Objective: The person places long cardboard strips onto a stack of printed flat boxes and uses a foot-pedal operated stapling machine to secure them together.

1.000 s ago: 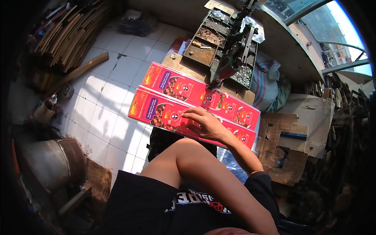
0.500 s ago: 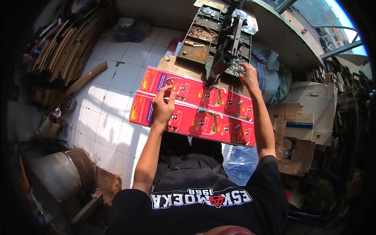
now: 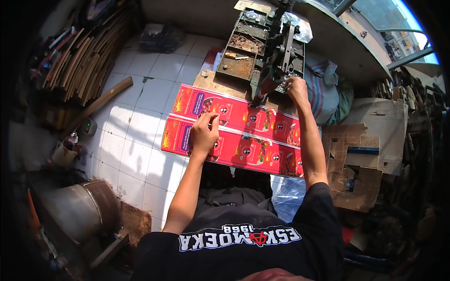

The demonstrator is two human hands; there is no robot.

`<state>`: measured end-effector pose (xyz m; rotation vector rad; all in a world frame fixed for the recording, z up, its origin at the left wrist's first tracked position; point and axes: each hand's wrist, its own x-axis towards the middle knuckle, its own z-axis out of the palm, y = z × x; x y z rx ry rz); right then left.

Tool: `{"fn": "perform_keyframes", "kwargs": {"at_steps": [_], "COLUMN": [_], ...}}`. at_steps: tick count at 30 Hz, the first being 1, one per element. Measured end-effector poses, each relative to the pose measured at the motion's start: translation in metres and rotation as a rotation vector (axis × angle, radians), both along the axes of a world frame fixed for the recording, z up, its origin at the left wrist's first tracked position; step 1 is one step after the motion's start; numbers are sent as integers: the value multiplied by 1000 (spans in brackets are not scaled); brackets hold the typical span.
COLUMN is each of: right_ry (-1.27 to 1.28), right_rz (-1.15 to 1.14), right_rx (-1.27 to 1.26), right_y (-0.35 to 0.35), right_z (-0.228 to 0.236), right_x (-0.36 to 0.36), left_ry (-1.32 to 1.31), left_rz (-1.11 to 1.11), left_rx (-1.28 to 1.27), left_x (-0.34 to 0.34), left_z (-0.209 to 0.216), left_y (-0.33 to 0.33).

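Two long red printed boards, a nearer board and a farther board, lie side by side in front of me. Over the near board's left half is my left hand, its fingers curled in toward the thumb; anything in them is too small to make out. My right hand reaches past the far board to small shiny metal pieces in a tray. Its fingertips are drawn together among them, and what they pinch is hidden. Just left of that hand stands a dark metal hand press, its lower end above the far board.
The dark compartment tray holds scraps and small parts around the press. Stacked boards lean at the far left, with a wooden strip nearby. On the right are cut cardboard and a striped sack. A metal drum stands lower left.
The view has shifted slightly. My left hand has moved a little right along the boards, its fingers drawing closer together. My right hand stays at the metal pieces, its fingertips now lower among them.
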<state>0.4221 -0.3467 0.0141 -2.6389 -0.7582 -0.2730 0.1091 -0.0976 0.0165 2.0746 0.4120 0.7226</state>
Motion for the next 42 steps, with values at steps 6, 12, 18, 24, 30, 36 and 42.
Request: {"fn": "perform_keyframes", "kwargs": {"at_steps": [6, 12, 18, 24, 30, 36, 42], "right_ry": [48, 168, 376, 861, 1080, 1194, 1070], "right_rz": [-103, -265, -315, -331, -304, -248, -383], "right_rx": [-11, 194, 657, 1628, 1931, 1979, 1845], "right_y": [6, 5, -5, -12, -15, -19, -13], "right_z": [11, 10, 0, -16, -10, -19, -28], "right_x": [-7, -2, 6, 16, 13, 21, 26], "left_ry": [0, 19, -1, 5, -3, -6, 8], "left_rz": [6, 3, -4, -5, 3, 3, -1], "left_rx": [0, -32, -20, -40, -22, -24, -34], "left_x": [1, 1, 1, 2, 0, 1, 0], "left_z": [0, 3, -1, 3, 2, 2, 4], "left_y": [0, 0, 2, 0, 1, 0, 1]}}
